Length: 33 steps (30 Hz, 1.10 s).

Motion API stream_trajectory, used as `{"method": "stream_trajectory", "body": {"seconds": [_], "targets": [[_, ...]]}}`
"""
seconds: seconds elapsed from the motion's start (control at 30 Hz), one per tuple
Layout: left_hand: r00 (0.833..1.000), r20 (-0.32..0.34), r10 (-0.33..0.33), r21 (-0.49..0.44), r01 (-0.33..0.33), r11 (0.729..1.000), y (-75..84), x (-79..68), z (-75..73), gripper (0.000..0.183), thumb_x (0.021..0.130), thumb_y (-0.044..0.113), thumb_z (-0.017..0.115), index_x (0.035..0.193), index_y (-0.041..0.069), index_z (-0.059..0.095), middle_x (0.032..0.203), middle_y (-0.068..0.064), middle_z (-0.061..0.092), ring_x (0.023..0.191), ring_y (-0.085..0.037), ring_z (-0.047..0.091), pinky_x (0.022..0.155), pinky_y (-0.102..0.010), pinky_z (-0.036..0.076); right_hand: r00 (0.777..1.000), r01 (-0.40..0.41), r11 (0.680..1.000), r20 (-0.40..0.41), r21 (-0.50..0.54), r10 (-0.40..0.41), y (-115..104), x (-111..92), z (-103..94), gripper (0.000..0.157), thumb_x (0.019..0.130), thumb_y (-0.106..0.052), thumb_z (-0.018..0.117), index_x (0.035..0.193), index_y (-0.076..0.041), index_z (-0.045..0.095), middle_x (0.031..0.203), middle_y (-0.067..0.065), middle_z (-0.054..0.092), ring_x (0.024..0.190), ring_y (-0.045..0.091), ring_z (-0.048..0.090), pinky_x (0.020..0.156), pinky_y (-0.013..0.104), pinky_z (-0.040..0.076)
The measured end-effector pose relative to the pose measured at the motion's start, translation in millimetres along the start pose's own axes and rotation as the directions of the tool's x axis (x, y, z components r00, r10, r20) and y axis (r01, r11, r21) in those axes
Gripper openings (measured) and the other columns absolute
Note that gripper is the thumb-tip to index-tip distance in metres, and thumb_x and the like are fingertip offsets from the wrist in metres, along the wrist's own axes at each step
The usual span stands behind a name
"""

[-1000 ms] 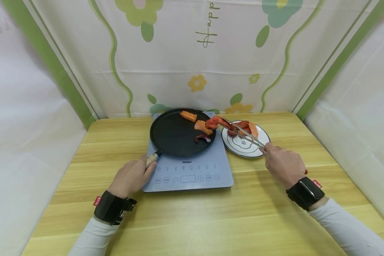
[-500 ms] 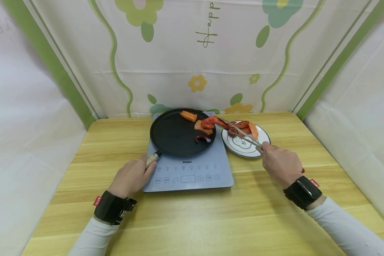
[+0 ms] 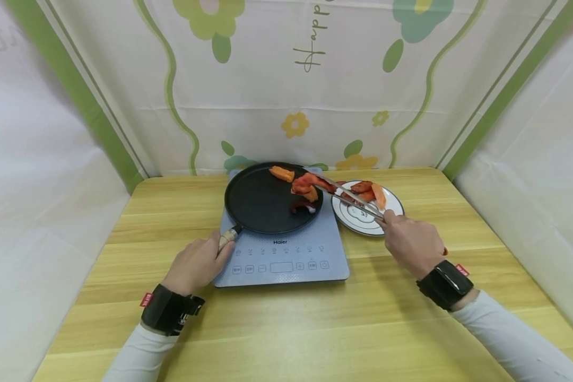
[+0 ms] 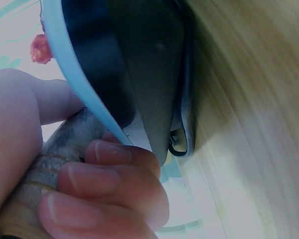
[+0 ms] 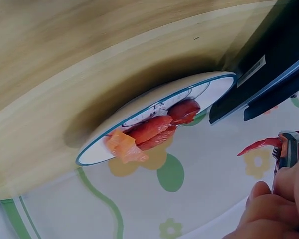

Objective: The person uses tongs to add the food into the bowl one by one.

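The left hand [image 3: 197, 266] has its fingers curled around the handle [image 3: 227, 238] of the pan [image 3: 258, 201]; the cooker [image 3: 279, 258] is under the pan. The right hand [image 3: 414, 245] grips metal tongs [image 3: 370, 208], and these hold a red food piece [image 3: 304, 183] over the pan's right part. The plate [image 3: 347, 221] with other pieces [image 3: 362, 187] is just right of the pan.

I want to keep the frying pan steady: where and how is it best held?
Probably by the handle, coming from the near left, with a wrapping grip: it juts that way from the round frying pan, and the left hand grips it there.
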<state>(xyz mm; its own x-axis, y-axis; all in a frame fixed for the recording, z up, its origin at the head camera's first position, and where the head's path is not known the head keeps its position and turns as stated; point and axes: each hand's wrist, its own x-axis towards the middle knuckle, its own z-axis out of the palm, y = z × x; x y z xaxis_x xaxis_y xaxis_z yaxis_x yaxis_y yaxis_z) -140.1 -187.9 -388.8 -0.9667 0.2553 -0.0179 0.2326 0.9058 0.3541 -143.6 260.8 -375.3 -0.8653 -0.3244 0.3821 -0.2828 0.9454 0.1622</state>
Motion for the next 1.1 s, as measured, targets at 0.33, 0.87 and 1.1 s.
{"method": "stream_trajectory", "body": {"seconds": [0.33,0.87,1.1], "targets": [[1.0,0.001,0.001,-0.005,-0.001,1.0,0.8,0.8,-0.8,0.042,0.1,0.046,0.041,0.109,0.006,0.047,0.068,-0.004,0.045,0.059,-0.017,0.046,0.051,-0.032,0.035,1.0,0.016,1.0,-0.026,0.001,-0.015,-5.6,3.2,0.8,0.025,0.1,-0.029,0.046,0.086,-0.008,0.047,0.054,-0.002,0.032,0.038,0.014,0.031,0.034,0.03,0.025],[1.0,0.006,0.0,0.0,0.0,1.0,0.4,0.6,-1.0,0.047,0.1,0.047,0.039,0.115,0.003,0.047,0.068,-0.004,0.046,0.061,-0.017,0.047,0.052,-0.032,0.035,0.996,0.047,0.999,-0.078,-0.017,-0.048,-13.0,10.3,0.7,0.024,0.1,-0.027,0.046,0.087,-0.007,0.045,0.052,-0.002,0.03,0.037,0.014,0.03,0.033,0.031,0.025],[1.0,0.01,-0.007,0.004,0.007,1.0,0.5,-0.1,-1.8,0.047,0.1,0.047,0.039,0.116,0.003,0.046,0.069,-0.004,0.045,0.062,-0.018,0.047,0.053,-0.032,0.036,0.996,0.037,0.999,-0.077,0.005,-0.037,-18.1,15.9,-0.5,0.026,0.1,-0.027,0.044,0.083,-0.008,0.045,0.051,-0.003,0.03,0.038,0.015,0.031,0.033,0.032,0.026]]}}
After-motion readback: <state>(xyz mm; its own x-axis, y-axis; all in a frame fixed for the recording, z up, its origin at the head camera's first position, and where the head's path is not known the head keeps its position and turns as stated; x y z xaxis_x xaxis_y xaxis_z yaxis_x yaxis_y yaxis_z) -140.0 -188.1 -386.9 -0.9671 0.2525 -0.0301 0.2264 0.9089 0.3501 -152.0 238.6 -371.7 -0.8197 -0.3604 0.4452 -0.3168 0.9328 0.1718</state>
